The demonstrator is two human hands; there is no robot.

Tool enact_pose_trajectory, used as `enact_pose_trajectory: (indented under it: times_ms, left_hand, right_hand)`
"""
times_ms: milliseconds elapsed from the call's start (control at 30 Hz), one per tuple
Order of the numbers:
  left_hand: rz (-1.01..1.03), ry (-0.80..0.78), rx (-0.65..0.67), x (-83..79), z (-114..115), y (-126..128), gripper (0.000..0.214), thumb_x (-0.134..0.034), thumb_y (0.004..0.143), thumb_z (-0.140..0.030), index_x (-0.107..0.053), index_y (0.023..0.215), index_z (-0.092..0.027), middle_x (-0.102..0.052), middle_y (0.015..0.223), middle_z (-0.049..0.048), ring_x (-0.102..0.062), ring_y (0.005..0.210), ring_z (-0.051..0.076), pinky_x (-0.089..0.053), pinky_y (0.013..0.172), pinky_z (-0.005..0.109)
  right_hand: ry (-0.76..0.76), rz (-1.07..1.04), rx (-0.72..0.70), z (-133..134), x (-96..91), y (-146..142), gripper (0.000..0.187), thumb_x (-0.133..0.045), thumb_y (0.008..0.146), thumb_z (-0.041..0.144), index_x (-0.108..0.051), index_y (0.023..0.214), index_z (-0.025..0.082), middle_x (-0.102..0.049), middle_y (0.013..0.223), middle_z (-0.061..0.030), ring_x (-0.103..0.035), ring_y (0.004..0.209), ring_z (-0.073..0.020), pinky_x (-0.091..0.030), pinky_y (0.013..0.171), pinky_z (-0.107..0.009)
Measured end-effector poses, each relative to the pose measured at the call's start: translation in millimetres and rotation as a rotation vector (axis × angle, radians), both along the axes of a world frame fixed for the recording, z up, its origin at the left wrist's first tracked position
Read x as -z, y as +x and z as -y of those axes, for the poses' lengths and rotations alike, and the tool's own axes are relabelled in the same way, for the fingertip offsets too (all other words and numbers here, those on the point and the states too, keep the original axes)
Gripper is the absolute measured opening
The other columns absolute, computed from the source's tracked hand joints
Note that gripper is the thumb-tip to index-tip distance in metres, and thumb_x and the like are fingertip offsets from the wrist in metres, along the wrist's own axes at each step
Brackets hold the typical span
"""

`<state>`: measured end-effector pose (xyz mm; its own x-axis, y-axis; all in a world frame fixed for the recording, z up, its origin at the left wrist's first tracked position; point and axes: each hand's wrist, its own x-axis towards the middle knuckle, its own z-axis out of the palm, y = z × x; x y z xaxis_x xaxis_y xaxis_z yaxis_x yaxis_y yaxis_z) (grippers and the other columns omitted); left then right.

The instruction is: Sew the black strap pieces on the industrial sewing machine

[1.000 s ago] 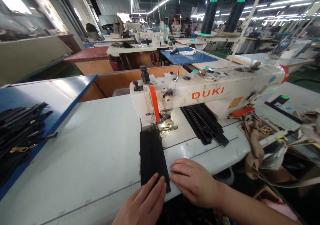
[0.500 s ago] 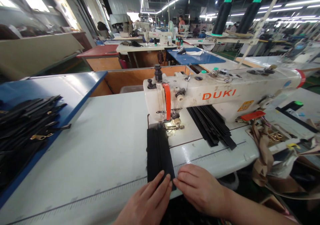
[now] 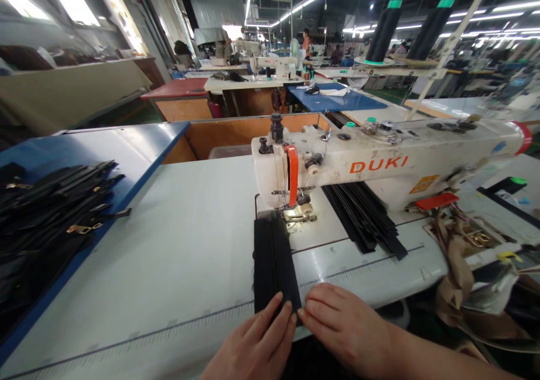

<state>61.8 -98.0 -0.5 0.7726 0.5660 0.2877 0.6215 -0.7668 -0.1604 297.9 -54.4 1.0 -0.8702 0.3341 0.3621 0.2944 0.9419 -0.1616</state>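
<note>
Feeding seam | left hand [image 3: 257, 346], right hand [image 3: 346, 329] flat on black zipper tape [image 3: 273, 262] (grip released, nothing clasped) | next needs straight guiding under presser foot [image 3: 297, 216].

Black strap pile [image 3: 50, 217], thread cones [image 3: 383, 28]

A single view, from a camera worn on the person's head. It looks forward and down over a white table [image 3: 177, 256], very near the left hand [image 3: 257, 346] and right hand [image 3: 346, 329] at the bottom edge, facing a sewing machine [image 3: 379, 163] close ahead, factory hall [image 3: 270, 37] beyond.
</note>
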Motion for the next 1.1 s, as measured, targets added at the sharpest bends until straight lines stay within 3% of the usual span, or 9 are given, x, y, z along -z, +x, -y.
enact_pose_trajectory:
  times_ms: [433, 533, 700, 933, 1100]
  left_hand:
    - [0.133, 0.025, -0.016, -14.4, -10.6, 7.2, 0.029, -0.044, 0.096, -0.03, -0.066, 0.106, -0.016, -0.07, 0.11, 0.0037, -0.061, 0.108, 0.019, -0.052, 0.086, 0.024]
    - [0.153, 0.02, -0.026, -21.1, -21.4, 6.6, 0.031, -0.043, 0.095, -0.032, -0.067, 0.106, -0.016, -0.07, 0.11, 0.0035, -0.063, 0.107, 0.02, -0.055, 0.082, 0.024]
    - [0.099, -0.019, -0.023, -26.9, -44.2, 4.6, 0.034, -0.047, 0.091, -0.029, -0.065, 0.113, -0.01, -0.068, 0.113, 0.0112, -0.061, 0.111, 0.026, -0.057, 0.083, 0.031]
    - [0.147, -0.078, -0.054, -22.3, -77.1, -3.1, 0.034, -0.048, 0.091, -0.03, -0.064, 0.115, -0.012, -0.066, 0.118, 0.0126, -0.058, 0.115, 0.028, -0.056, 0.085, 0.034]
    - [0.152, -0.106, -0.101, -19.9, -99.1, -6.9, 0.035, -0.045, 0.093, -0.033, -0.065, 0.113, -0.012, -0.067, 0.117, 0.0118, -0.06, 0.113, 0.027, -0.056, 0.086, 0.035]
  right_hand:
    - [0.01, 0.016, 0.011, -8.8, -5.0, -2.6, 0.027, -0.042, 0.095, 0.016, -0.059, 0.114, 0.007, -0.065, 0.103, -0.0112, -0.052, 0.101, -0.0225, -0.037, 0.102, -0.038]
    - [-0.006, 0.036, 0.03, -18.4, -5.2, -5.4, 0.025, -0.045, 0.093, 0.015, -0.058, 0.113, 0.008, -0.064, 0.101, -0.0114, -0.052, 0.099, -0.0224, -0.037, 0.101, -0.04]
    - [0.036, 0.078, 0.091, -40.3, -9.9, -14.6, 0.021, -0.048, 0.092, 0.016, -0.06, 0.107, 0.009, -0.062, 0.097, -0.0102, -0.051, 0.096, -0.0227, -0.037, 0.1, -0.04]
    - [0.082, 0.116, 0.189, -69.1, -13.9, -28.3, 0.012, -0.05, 0.092, 0.016, -0.061, 0.091, 0.012, -0.057, 0.085, -0.0064, -0.049, 0.091, -0.0217, -0.04, 0.093, -0.036]
    - [0.104, 0.124, 0.254, -89.4, -12.6, -37.4, 0.01, -0.054, 0.09, 0.016, -0.062, 0.085, 0.014, -0.056, 0.086, -0.0058, -0.048, 0.094, -0.0218, -0.038, 0.097, -0.036]
